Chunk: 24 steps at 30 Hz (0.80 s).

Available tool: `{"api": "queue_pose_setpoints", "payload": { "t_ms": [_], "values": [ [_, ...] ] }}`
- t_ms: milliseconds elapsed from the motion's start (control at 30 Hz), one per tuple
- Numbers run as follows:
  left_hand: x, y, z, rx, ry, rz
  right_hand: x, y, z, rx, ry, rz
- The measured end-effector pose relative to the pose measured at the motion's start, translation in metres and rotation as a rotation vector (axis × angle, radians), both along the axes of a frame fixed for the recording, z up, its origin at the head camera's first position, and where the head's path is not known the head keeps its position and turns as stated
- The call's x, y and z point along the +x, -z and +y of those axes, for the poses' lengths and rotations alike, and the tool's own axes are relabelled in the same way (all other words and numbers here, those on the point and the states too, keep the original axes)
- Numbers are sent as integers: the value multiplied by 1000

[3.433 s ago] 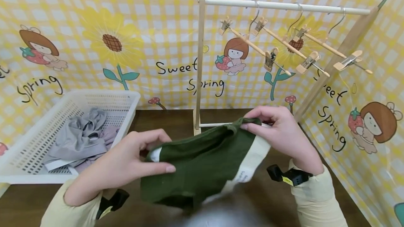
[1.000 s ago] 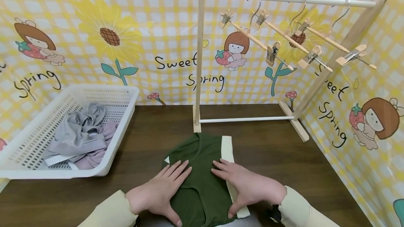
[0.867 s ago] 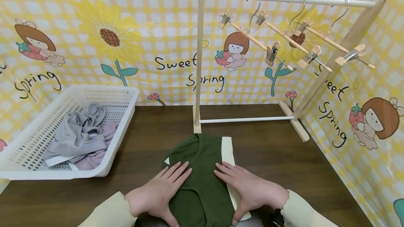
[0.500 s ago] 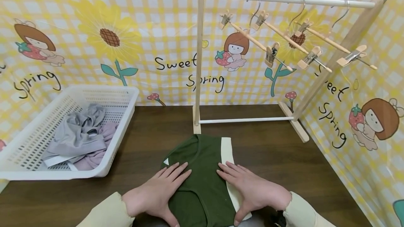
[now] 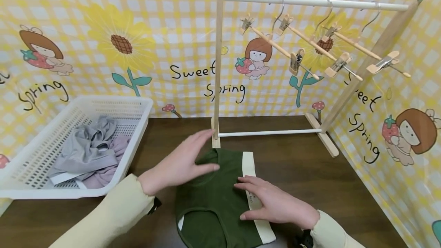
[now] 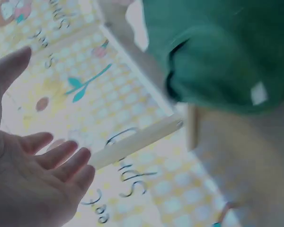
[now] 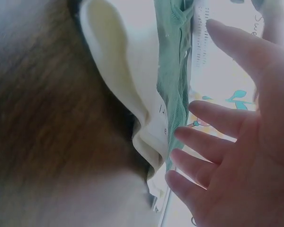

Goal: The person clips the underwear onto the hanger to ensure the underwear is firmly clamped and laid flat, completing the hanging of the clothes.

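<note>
Dark green briefs (image 5: 225,190) lie spread on the brown table, their cream waistband (image 5: 249,163) towards the right. A leg opening faces the near left. My left hand (image 5: 179,163) hovers over the upper left part of the briefs with its fingers straight, apart from the cloth in the left wrist view. Over the waistband side is my right hand (image 5: 275,202), fingers extended and holding nothing. In the right wrist view its fingers (image 7: 203,144) are close to the cloth; contact is hard to judge.
A white perforated basket (image 5: 139,133) with grey and mauve garments (image 5: 86,146) stands at the left. Behind the briefs rises a wooden rack (image 5: 218,68) with a white rail, carrying three clip hangers (image 5: 310,43). Patterned yellow cloth covers the back and right sides.
The briefs were first held up in both hands, then laid down and pressed under both palms. Now my left hand has lifted off and moved up; the right hand has loosened slightly.
</note>
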State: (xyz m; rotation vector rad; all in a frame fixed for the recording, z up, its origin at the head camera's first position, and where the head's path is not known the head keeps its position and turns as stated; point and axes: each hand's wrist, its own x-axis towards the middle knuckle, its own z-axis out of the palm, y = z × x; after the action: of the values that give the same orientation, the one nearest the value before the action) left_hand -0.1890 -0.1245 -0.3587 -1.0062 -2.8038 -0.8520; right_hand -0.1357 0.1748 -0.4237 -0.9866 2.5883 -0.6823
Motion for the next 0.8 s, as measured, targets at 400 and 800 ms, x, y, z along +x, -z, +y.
{"api": "queue_pose_setpoints", "payload": {
  "t_ms": [400,800],
  "values": [
    [-64,-80,31,286,-182,100,-1,4,2,6,14,-32],
    [-104,-115,52,535,-240,-7,-1,4,1,10,26,1]
  ]
}}
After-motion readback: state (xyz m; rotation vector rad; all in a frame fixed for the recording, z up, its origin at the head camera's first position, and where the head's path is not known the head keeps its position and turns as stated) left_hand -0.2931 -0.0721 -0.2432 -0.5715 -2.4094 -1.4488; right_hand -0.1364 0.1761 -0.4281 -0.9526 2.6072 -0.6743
